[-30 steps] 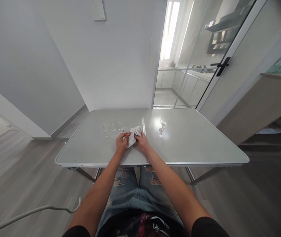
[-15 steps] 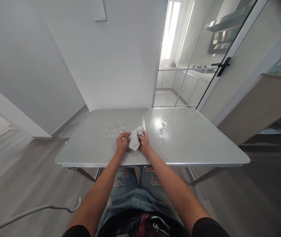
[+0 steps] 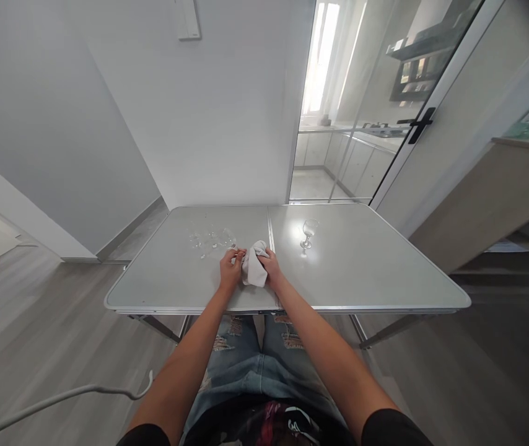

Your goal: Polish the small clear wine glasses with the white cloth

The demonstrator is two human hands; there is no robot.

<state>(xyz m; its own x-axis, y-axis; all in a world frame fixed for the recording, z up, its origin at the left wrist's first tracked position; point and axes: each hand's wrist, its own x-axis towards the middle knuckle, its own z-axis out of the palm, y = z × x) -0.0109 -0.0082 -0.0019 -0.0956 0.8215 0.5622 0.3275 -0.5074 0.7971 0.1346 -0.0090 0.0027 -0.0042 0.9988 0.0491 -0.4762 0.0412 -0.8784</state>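
Over the middle of the table, my left hand (image 3: 230,266) pinches a clear glass, mostly hidden by its fingers and the cloth. A light grey-white cloth (image 3: 255,269) is bunched against that glass and hangs down in a loose fold. My right hand (image 3: 271,268) is closed on the cloth from the right side. Beyond my left hand is a group of clear glasses (image 3: 212,234), faint against the tabletop. To the right of the cloth, a short-stemmed glass (image 3: 309,231) stands upright.
The pale folding table (image 3: 376,272) has a metal rim and a seam across its middle. Behind it are a wall (image 3: 227,111) and a glazed door (image 3: 339,155) with a black handle (image 3: 421,125). A grey cable (image 3: 83,390) runs at lower left.
The cloth has shifted and refolded around the glass, with its hanging fold now a little further right. My right hand has turned slightly with it; my left hand stays almost in place.
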